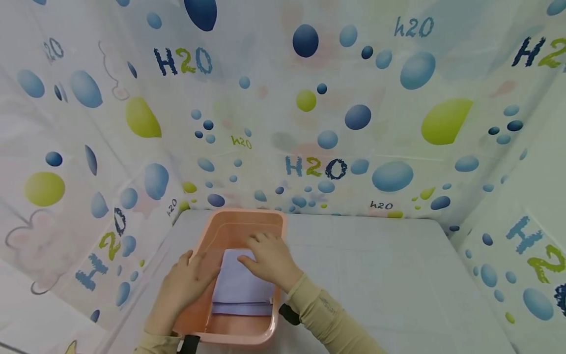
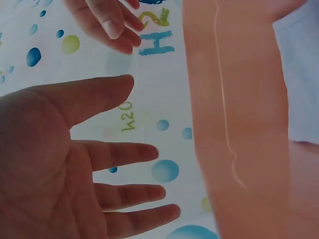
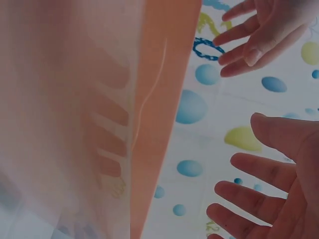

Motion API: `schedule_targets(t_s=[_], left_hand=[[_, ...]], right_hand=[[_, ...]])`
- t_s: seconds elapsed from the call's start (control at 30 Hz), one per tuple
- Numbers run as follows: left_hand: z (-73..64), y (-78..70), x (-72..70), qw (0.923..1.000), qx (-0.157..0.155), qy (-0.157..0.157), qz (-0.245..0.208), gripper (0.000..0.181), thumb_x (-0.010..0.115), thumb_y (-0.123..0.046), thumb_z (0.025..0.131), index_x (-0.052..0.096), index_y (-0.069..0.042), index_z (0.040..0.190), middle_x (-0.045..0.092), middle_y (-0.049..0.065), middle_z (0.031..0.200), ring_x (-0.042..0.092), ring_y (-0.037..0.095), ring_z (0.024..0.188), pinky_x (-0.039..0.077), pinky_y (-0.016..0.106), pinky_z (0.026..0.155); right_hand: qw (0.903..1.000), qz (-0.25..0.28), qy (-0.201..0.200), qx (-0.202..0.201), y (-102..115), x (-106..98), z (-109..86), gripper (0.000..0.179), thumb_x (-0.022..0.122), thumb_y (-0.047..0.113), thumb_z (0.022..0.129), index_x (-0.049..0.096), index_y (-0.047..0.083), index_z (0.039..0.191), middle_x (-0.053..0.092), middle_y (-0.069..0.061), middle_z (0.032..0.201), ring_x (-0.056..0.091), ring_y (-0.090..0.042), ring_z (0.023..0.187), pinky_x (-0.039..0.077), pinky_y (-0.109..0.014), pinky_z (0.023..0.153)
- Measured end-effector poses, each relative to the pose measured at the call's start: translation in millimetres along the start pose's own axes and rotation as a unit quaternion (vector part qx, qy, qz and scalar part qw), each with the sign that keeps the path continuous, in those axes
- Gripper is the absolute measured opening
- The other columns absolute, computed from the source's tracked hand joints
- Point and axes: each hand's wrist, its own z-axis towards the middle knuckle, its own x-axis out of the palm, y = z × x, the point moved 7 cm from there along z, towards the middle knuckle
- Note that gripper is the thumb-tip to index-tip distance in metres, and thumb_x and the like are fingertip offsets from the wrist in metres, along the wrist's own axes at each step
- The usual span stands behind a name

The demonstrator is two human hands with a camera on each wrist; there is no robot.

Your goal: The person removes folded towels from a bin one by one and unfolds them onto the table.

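Note:
A folded lavender cloth (image 1: 243,278) lies flat on the bottom of a peach plastic bin (image 1: 234,339). Over the bin's left wall is my left hand (image 1: 183,282), its fingers extended and nothing held. My right hand (image 1: 271,260) hovers above the cloth's upper right part and overlaps it in the head view, also without anything in its grasp. The left wrist view has the left palm (image 2: 40,164) facing the camera with fingers spread beside the bin wall (image 2: 239,99). Spread fingers (image 3: 254,196) of the right hand show likewise in the right wrist view.
The bin stands on a white table (image 1: 367,275), toward its left side. Behind and at both sides hangs a white curtain (image 1: 274,64) printed with blue and green drops and H2O lettering. Dark bands (image 1: 289,314) sit at both wrists.

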Motion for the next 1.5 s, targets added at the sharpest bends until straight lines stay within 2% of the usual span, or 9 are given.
schedule_targets(t_s=[0.13, 0.2, 0.37, 0.6, 0.77, 0.87, 1.0, 1.3, 1.5], left_hand=[[6.9, 7.7, -2.7, 0.9990, 0.022, 0.035, -0.017, 0.067, 0.051, -0.048, 0.090, 0.047, 0.005, 0.130, 0.036, 0.042, 0.132, 0.043, 0.060, 0.112, 0.043, 0.065, 0.081], [12.2, 13.4, -1.4, 0.9970, 0.049, 0.046, -0.038, 0.067, 0.053, -0.045, 0.090, 0.046, 0.006, 0.131, 0.036, 0.042, 0.132, 0.042, 0.059, 0.114, 0.042, 0.064, 0.084], [27.1, 32.1, 8.2, 0.9852, 0.110, 0.081, -0.104, 0.063, 0.056, -0.035, 0.090, 0.040, 0.004, 0.137, 0.032, 0.040, 0.136, 0.036, 0.057, 0.122, 0.039, 0.062, 0.091], [38.4, 50.3, 9.1, 0.9805, 0.119, 0.098, -0.122, 0.062, 0.056, -0.037, 0.091, 0.040, 0.001, 0.138, 0.030, 0.036, 0.140, 0.032, 0.056, 0.125, 0.040, 0.062, 0.090], [42.6, 53.2, 3.1, 0.9752, 0.147, 0.116, -0.119, 0.058, 0.055, -0.033, 0.091, 0.042, 0.001, 0.136, 0.031, 0.035, 0.140, 0.040, 0.054, 0.120, 0.043, 0.060, 0.087], [46.6, 58.7, 1.2, 0.9724, 0.149, 0.132, -0.121, 0.055, 0.054, -0.032, 0.092, 0.043, -0.001, 0.136, 0.034, 0.033, 0.140, 0.047, 0.052, 0.115, 0.046, 0.057, 0.087], [52.0, 68.9, 2.7, 0.9736, 0.136, 0.140, -0.118, 0.054, 0.054, -0.032, 0.092, 0.044, -0.003, 0.136, 0.039, 0.030, 0.138, 0.052, 0.049, 0.111, 0.048, 0.054, 0.086], [53.8, 83.9, 14.8, 0.9711, 0.100, 0.174, -0.129, 0.061, 0.052, -0.036, 0.093, 0.035, -0.007, 0.143, 0.036, 0.030, 0.142, 0.049, 0.052, 0.114, 0.047, 0.056, 0.086], [52.9, 86.5, 24.3, 0.9601, 0.102, 0.194, -0.174, 0.064, 0.051, -0.035, 0.094, 0.024, -0.013, 0.148, 0.033, 0.033, 0.142, 0.047, 0.052, 0.117, 0.047, 0.054, 0.085]], right_hand=[[0.9998, 0.011, 0.014, 0.004, 4.0, 1.1, 2.9, 0.043, 0.052, 0.047, 0.091, 0.059, 0.019, 0.122, 0.059, -0.001, 0.126, 0.055, -0.022, 0.116, 0.047, -0.040, 0.094], [0.9997, 0.014, 0.017, 0.007, 5.4, 0.0, 3.7, 0.043, 0.052, 0.047, 0.091, 0.059, 0.020, 0.123, 0.059, -0.001, 0.126, 0.054, -0.022, 0.117, 0.046, -0.041, 0.095], [0.9998, 0.007, 0.019, 0.007, 6.4, -1.5, 3.1, 0.043, 0.052, 0.046, 0.091, 0.059, 0.020, 0.123, 0.059, -0.002, 0.125, 0.055, -0.022, 0.116, 0.046, -0.041, 0.094], [0.9997, -0.005, 0.026, 0.004, 8.3, 1.6, 0.4, 0.043, 0.052, 0.047, 0.091, 0.060, 0.019, 0.122, 0.060, -0.001, 0.123, 0.056, -0.021, 0.113, 0.047, -0.039, 0.094], [0.9998, -0.011, 0.020, 0.001, 7.7, 2.2, 1.2, 0.042, 0.053, 0.046, 0.090, 0.061, 0.019, 0.121, 0.061, -0.001, 0.123, 0.057, -0.021, 0.112, 0.047, -0.038, 0.093], [0.9998, -0.011, 0.016, -0.001, 6.4, 2.6, 2.1, 0.042, 0.053, 0.047, 0.090, 0.061, 0.019, 0.120, 0.061, -0.001, 0.122, 0.057, -0.021, 0.111, 0.048, -0.038, 0.092], [0.9999, -0.012, 0.012, 0.000, 6.0, 0.2, 4.1, 0.044, 0.053, 0.047, 0.090, 0.061, 0.016, 0.120, 0.061, -0.002, 0.122, 0.058, -0.021, 0.111, 0.048, -0.038, 0.092], [0.9998, 0.010, 0.018, -0.002, 13.1, -11.1, 15.2, 0.048, 0.051, 0.046, 0.091, 0.056, 0.016, 0.128, 0.057, -0.002, 0.130, 0.053, -0.020, 0.120, 0.046, -0.038, 0.098], [0.9990, 0.036, 0.026, -0.002, 18.0, -11.3, 23.0, 0.047, 0.049, 0.046, 0.093, 0.052, 0.021, 0.132, 0.056, -0.001, 0.132, 0.053, -0.019, 0.121, 0.045, -0.037, 0.099]])
